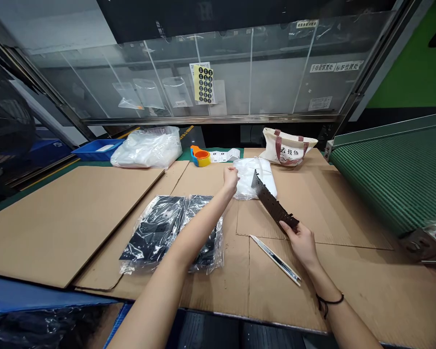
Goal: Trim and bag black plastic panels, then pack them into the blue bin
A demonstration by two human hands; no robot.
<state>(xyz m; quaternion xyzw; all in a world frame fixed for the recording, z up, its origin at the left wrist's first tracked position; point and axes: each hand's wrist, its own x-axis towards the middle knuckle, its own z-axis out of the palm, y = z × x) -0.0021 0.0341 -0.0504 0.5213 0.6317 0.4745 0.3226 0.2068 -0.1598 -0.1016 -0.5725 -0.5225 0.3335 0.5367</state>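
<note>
My right hand (302, 242) grips the lower end of a thin black perforated panel (274, 202), tilted up above the cardboard. The panel has small tabs along its edge. My left hand (231, 179) is closed at the left edge of a stack of white, see-through plastic bags (256, 177), its fingers pinched on the bag film. Below the panel lies a white utility knife (276, 261). Under and beside my left forearm are black panels in clear bags (156, 228), partly hidden by the arm.
Cardboard sheets (72, 213) cover the table. At the back stand a large plastic bag bundle (147, 148), a blue tray (96, 151), an orange and yellow tape dispenser (201, 156), a paper label strip (225, 155) and a cloth bag (288, 148). A green conveyor belt (396, 169) runs at right.
</note>
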